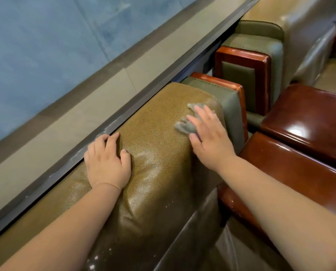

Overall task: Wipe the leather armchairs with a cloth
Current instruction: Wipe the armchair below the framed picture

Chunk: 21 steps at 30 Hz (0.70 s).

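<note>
An olive-brown leather armchair back [153,145] runs along the wall, its top edge rounded and grainy. My left hand [107,161] rests on the top of that backrest, fingers bent over its far edge by the wall. My right hand [208,137] lies flat with straight fingers on a crumpled grey cloth [184,126], pressing it against the right end of the backrest top. Part of the cloth is hidden under my palm. White specks mark the leather lower down.
A dark metal ledge [124,112] and a blue-grey wall [45,45] run close behind the chair. Glossy red-brown wooden armrests [304,116] lie to the right. A second olive leather armchair [270,36] with wood trim stands farther back.
</note>
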### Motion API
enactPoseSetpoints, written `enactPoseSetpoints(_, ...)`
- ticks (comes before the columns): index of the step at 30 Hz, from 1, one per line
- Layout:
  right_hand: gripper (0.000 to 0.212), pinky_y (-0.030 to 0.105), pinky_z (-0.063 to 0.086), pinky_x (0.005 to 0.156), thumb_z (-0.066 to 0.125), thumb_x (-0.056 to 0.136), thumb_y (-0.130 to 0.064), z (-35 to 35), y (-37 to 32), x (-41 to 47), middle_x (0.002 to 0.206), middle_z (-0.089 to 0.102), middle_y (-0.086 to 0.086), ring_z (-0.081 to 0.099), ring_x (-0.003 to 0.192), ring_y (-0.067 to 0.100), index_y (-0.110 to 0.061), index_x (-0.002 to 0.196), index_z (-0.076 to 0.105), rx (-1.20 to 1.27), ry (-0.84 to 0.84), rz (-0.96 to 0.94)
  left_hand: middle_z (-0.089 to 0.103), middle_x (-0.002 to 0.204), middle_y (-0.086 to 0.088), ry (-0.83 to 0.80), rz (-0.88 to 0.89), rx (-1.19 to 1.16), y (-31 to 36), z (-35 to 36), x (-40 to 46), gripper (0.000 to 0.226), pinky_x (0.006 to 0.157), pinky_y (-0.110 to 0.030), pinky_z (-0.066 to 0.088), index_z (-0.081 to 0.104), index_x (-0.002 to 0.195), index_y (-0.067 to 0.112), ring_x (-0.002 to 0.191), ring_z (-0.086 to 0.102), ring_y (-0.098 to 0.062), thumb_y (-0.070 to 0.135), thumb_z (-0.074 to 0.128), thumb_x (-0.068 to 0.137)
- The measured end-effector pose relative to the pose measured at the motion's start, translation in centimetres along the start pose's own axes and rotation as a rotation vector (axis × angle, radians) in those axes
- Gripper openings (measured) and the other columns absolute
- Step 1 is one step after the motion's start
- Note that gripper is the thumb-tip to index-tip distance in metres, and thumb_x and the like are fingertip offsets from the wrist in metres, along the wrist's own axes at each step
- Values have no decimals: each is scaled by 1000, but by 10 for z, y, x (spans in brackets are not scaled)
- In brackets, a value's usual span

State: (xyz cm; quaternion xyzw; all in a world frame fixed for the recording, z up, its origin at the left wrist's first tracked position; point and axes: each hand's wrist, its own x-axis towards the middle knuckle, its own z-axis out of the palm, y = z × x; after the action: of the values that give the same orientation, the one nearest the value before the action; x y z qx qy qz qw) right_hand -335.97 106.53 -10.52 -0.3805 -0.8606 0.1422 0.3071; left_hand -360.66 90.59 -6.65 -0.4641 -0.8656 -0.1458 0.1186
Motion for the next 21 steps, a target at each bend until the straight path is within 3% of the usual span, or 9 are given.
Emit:
enactPoseSetpoints(2, 58, 54, 11, 128, 32, 105, -37, -2, 4, 14, 173, 12, 8, 3, 160, 25, -16, 158, 33, 124, 54, 301, 55, 133, -9, 17, 5, -3, -1, 1, -1, 57, 106, -50, 38, 62, 140, 15, 122, 49, -33, 40, 43, 93)
enactPoseSetpoints(4, 62, 55, 4, 129, 30, 104, -37, 11, -25, 9, 174, 2, 8, -6, 160, 28, -14, 161, 24, 167, 81, 381, 56, 132, -10, 26, 2, -6, -2, 2, -1, 57, 104, -50, 39, 63, 139, 15, 121, 50, -34, 40, 43, 92)
enactPoseSetpoints(6, 61, 58, 3, 128, 31, 104, -38, 29, -68, -13, 174, 3, 6, -8, 160, 29, -17, 161, 24, 94, 85, 253, 56, 131, -10, 28, -2, -5, -3, 1, 0, 58, 103, -50, 39, 64, 139, 15, 120, 51, -34, 41, 43, 92)
enactPoseSetpoints(9, 57, 58, 8, 127, 40, 103, -41, 43, -108, -53, 169, 27, 7, 10, 160, 32, -20, 155, 42, 18, 0, -99, 56, 130, -9, 23, 6, -8, -3, 1, 0, 60, 101, -49, 39, 64, 139, 17, 118, 51, -33, 44, 41, 91)
enactPoseSetpoints(11, 53, 55, 17, 127, 49, 100, -40, 34, -89, -44, 162, 42, 7, 27, 156, 32, -19, 147, 57, -22, -53, -325, 56, 129, -8, 24, 1, -10, -4, 2, 0, 60, 100, -49, 40, 65, 138, 17, 117, 52, -33, 44, 41, 91)
enactPoseSetpoints(13, 51, 53, 21, 126, 52, 98, -39, 21, -60, -18, 160, 45, 6, 32, 154, 32, -17, 143, 62, -88, -77, -383, 55, 129, -7, 25, -8, -7, -5, 3, -1, 59, 100, -50, 42, 64, 138, 18, 117, 51, -32, 45, 41, 91)
enactPoseSetpoints(16, 49, 56, 15, 127, 48, 99, -36, 5, -33, 10, 162, 41, 3, 24, 156, 30, -18, 143, 59, -57, -25, -114, 55, 129, -5, 32, -2, -10, -5, 5, 0, 57, 102, -49, 42, 63, 138, 20, 118, 49, -29, 46, 42, 92)
enactPoseSetpoints(19, 53, 59, 3, 128, 37, 102, -40, 19, -61, -1, 171, 20, 0, 2, 160, 28, -27, 153, 43, 8, 40, 186, 54, 130, -4, 33, 4, -18, -5, 7, 0, 56, 103, -50, 42, 63, 138, 21, 119, 49, -28, 48, 42, 94)
enactPoseSetpoints(21, 55, 60, 2, 127, 35, 103, -42, 31, -91, -33, 173, 9, 2, -7, 160, 28, -30, 157, 33, 8, 21, 134, 54, 130, -5, 26, 8, -20, -5, 6, 0, 56, 103, -50, 42, 62, 138, 21, 120, 49, -29, 50, 41, 95)
